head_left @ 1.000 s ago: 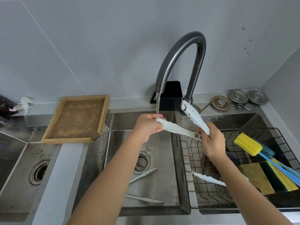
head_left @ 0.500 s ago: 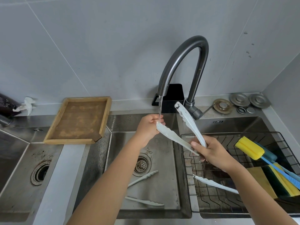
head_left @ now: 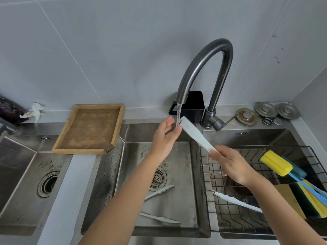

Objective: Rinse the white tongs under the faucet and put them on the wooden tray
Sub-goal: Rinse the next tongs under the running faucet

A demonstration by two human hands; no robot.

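matt white tongs [head_left: 196, 137], wooden tray [head_left: 92, 129], metal faucet [head_left: 203, 68]

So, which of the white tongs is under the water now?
The white tongs held by the right hand, tip at the faucet stream. The tongs in the sink and in the wire rack lie untouched.

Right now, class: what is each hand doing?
Left hand: open, fingers straight, at the tip of the tongs under the water.
Right hand: grips the tongs' other end.
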